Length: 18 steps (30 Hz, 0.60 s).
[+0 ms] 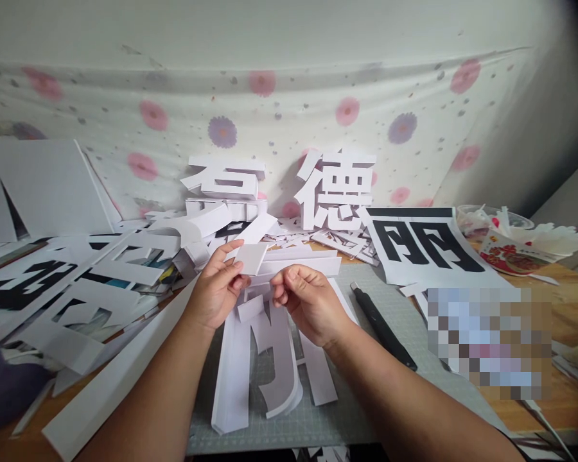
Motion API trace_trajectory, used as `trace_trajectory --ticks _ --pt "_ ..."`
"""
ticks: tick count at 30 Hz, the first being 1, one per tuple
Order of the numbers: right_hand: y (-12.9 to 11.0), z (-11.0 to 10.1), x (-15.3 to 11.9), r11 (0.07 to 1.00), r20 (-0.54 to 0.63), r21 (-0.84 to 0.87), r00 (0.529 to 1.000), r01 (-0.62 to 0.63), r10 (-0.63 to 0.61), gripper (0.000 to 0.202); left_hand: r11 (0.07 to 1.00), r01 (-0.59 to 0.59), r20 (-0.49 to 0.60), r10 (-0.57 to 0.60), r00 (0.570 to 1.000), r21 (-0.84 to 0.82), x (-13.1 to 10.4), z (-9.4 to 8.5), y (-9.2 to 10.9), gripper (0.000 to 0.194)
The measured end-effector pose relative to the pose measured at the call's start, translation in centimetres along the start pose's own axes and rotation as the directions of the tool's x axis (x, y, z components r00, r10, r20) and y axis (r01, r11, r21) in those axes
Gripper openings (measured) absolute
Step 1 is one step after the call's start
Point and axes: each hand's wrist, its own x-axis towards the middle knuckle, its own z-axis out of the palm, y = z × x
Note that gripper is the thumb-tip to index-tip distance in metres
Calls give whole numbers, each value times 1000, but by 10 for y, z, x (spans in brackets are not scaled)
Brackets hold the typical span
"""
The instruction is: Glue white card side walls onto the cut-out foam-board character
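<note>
My left hand [218, 290] pinches a small white foam board piece [252, 259] between thumb and fingers, its flat face turned up. Just to the right, my right hand [312, 299] is closed with thumb pressed to curled fingers; whatever they may hold is hidden. Below both hands a white foam board character [280, 359] lies on a grey-green cutting mat [351, 414]. Side strips stand along some of its edges, and my hands partly cover its top. Right of my right hand rests a black-handled tool [381, 326] with a pale tip.
Two finished white characters [336, 192] [224, 178] stand against the flowered wall sheet. A printed paper character [426, 247] lies at the back right, near a plastic bowl [496, 218]. Offcuts and cut sheets [81, 314] crowd the left. A blurred patch hides something at right.
</note>
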Motion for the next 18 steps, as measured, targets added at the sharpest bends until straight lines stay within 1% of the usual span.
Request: trace_trajectory --ticks 3,6,8,9,11,13,14,16,17,18 --pt "-3 -4 5 999 22 -25 999 39 -38 25 1000 1 0 -1 1000 -2 1 -1 1 47" --pt "-15 -12 7 985 9 -76 988 152 -152 19 1000 -1 14 1 1000 -7 2 -1 3 49" --pt "-27 -17 -3 966 2 -133 975 222 -224 25 1000 -6 9 6 1000 -16 1 -1 5 51" --pt "-33 -19 -13 956 16 -173 971 239 -240 26 1000 -9 6 9 1000 -21 1 -1 6 51" --pt "-43 -21 -42 934 70 -267 972 236 -226 26 999 -20 16 20 1000 -32 1 -1 8 50" --pt "-49 -23 -78 897 179 -391 973 206 -145 21 999 -18 43 20 999 -32 4 -2 9 44" --pt "-49 -25 -97 863 253 -461 963 204 -92 18 1000 2 51 0 999 -24 6 -3 9 43" --pt "-48 -31 -133 748 399 -614 917 253 18 18 1000 24 36 -25 999 9 9 -4 7 44" --pt "-47 -35 -149 687 434 -668 899 286 48 17 999 28 21 -29 999 29 10 -5 6 46" --pt "-46 -40 -163 618 429 -732 899 289 88 14 999 26 9 -26 1000 44 11 -5 5 49"
